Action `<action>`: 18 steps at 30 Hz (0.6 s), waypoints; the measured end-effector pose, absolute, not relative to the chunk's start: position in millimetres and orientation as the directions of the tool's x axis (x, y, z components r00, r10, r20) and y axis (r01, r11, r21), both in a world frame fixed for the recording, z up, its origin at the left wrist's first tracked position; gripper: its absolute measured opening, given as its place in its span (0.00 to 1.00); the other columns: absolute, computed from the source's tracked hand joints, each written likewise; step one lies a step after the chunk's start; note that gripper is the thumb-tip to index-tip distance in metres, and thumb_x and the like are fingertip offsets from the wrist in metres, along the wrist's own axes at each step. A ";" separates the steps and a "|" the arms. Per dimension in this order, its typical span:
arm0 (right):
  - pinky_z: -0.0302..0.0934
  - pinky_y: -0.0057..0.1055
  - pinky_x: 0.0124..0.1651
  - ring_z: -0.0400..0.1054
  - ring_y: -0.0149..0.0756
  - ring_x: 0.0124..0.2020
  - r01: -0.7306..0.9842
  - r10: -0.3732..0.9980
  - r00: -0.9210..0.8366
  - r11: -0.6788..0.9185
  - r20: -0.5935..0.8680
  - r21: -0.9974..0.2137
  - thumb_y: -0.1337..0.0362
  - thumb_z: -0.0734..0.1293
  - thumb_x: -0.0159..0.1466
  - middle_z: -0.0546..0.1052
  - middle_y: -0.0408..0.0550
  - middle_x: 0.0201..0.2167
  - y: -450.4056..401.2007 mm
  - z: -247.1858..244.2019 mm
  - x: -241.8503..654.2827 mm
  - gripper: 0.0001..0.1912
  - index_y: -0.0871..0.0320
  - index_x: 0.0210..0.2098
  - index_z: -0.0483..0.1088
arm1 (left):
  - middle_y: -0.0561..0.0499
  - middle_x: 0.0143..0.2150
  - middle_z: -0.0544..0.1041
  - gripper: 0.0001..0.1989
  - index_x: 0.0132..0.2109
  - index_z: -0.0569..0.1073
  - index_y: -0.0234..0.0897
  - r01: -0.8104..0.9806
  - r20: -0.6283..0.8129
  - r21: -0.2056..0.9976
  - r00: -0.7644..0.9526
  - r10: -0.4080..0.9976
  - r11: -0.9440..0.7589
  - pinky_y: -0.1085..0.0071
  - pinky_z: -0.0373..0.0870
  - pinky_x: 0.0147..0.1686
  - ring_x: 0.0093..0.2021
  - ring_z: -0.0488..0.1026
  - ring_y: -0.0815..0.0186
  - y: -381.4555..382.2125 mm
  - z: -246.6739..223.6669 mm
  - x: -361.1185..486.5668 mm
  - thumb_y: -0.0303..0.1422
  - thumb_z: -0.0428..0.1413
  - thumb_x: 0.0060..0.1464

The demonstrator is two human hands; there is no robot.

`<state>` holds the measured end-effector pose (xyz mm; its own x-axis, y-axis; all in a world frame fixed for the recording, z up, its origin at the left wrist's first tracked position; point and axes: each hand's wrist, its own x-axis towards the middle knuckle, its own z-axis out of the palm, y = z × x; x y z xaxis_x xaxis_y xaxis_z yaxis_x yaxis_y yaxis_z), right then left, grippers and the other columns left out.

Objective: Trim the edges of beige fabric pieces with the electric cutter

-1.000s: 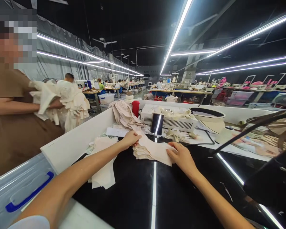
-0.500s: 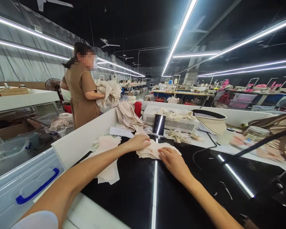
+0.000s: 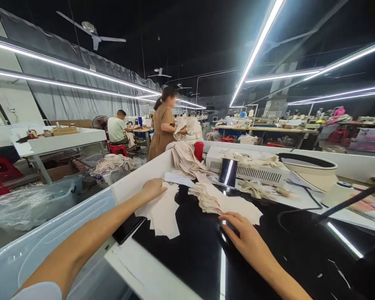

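My left hand (image 3: 154, 189) is at the upper left edge of a small pile of pale cream fabric pieces (image 3: 165, 212), its fingers closed on the cloth at that edge. My right hand (image 3: 245, 233) hovers low over the glossy black tabletop (image 3: 193, 254), thumb and fingers apart. Its fingertips reach the near edge of a fanned stack of cut fabric pieces (image 3: 218, 200). Whether they press on the stack is hard to tell. Behind the left pile lies a white paper slip (image 3: 178, 179).
More cut fabric (image 3: 187, 160) drapes over the white table rim. A dark cylinder (image 3: 228, 171), a red cone (image 3: 198, 151) and a vented white box (image 3: 253, 166) stand behind. A black cable (image 3: 356, 199) crosses at right. One co-worker (image 3: 163, 129) stands holding cloth; another person (image 3: 117, 128) sits beyond.
My left hand has moved left from the fanned stack to the left pile. My right hand has stayed near the stack, its fingers now further apart. The view has turned left.
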<state>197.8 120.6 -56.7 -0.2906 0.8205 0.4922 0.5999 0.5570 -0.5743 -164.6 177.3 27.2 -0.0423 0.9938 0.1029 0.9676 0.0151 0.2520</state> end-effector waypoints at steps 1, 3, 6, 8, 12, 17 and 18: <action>0.67 0.53 0.61 0.74 0.53 0.54 0.589 0.826 -0.294 0.553 0.481 -0.590 0.53 0.62 0.69 0.80 0.53 0.51 118.2 -56.8 195.3 0.15 0.49 0.45 0.78 | 0.43 0.56 0.75 0.17 0.58 0.74 0.34 0.968 0.094 0.248 -0.057 0.994 0.032 0.54 0.77 0.53 0.52 0.76 0.57 174.1 20.9 -167.6 0.40 0.59 0.70; 0.66 0.54 0.62 0.73 0.54 0.56 0.568 0.837 -0.308 0.544 0.453 -0.618 0.52 0.63 0.68 0.80 0.53 0.52 113.5 -55.9 191.4 0.15 0.49 0.44 0.78 | 0.43 0.56 0.75 0.17 0.58 0.73 0.34 0.965 0.088 0.257 -0.071 0.994 0.046 0.54 0.77 0.53 0.53 0.76 0.57 169.7 9.9 -170.1 0.40 0.59 0.70; 0.65 0.55 0.63 0.73 0.55 0.57 0.557 0.848 -0.351 0.529 0.396 -0.640 0.50 0.62 0.68 0.79 0.53 0.54 107.5 -53.7 188.6 0.16 0.48 0.44 0.79 | 0.43 0.57 0.75 0.16 0.58 0.74 0.34 0.954 0.103 0.298 -0.057 0.993 0.024 0.54 0.77 0.53 0.53 0.76 0.57 164.8 0.7 -170.0 0.39 0.59 0.70; 0.65 0.55 0.63 0.73 0.55 0.57 0.559 0.858 -0.368 0.513 0.359 -0.651 0.48 0.62 0.67 0.78 0.53 0.54 104.9 -54.0 189.0 0.17 0.47 0.44 0.79 | 0.43 0.57 0.75 0.16 0.58 0.74 0.34 0.944 0.119 0.330 -0.045 0.992 0.003 0.54 0.77 0.53 0.53 0.76 0.57 161.2 -0.9 -169.3 0.39 0.59 0.70; 0.66 0.55 0.64 0.74 0.57 0.56 0.544 0.870 -0.363 0.489 0.333 -0.682 0.43 0.64 0.65 0.79 0.52 0.54 102.2 -59.0 191.2 0.20 0.46 0.43 0.81 | 0.43 0.57 0.75 0.15 0.58 0.74 0.34 0.917 0.172 0.398 -0.044 0.984 -0.028 0.55 0.77 0.53 0.53 0.76 0.57 153.4 3.1 -166.5 0.39 0.59 0.71; 0.71 0.54 0.60 0.77 0.60 0.52 0.505 0.921 -0.321 0.365 0.222 -0.782 0.33 0.68 0.56 0.83 0.52 0.48 93.3 -54.4 180.4 0.27 0.45 0.39 0.83 | 0.45 0.52 0.77 0.12 0.51 0.76 0.34 0.859 0.254 0.500 -0.025 0.967 -0.109 0.57 0.76 0.52 0.50 0.76 0.60 140.1 14.8 -153.6 0.38 0.59 0.70; 0.73 0.52 0.58 0.78 0.61 0.51 0.486 0.933 -0.317 0.316 0.173 -0.815 0.31 0.69 0.53 0.84 0.52 0.47 90.4 -51.4 175.9 0.29 0.45 0.39 0.83 | 0.46 0.49 0.77 0.10 0.49 0.76 0.33 0.842 0.266 0.522 -0.010 0.964 -0.135 0.59 0.76 0.51 0.48 0.76 0.60 135.7 17.1 -149.1 0.36 0.59 0.69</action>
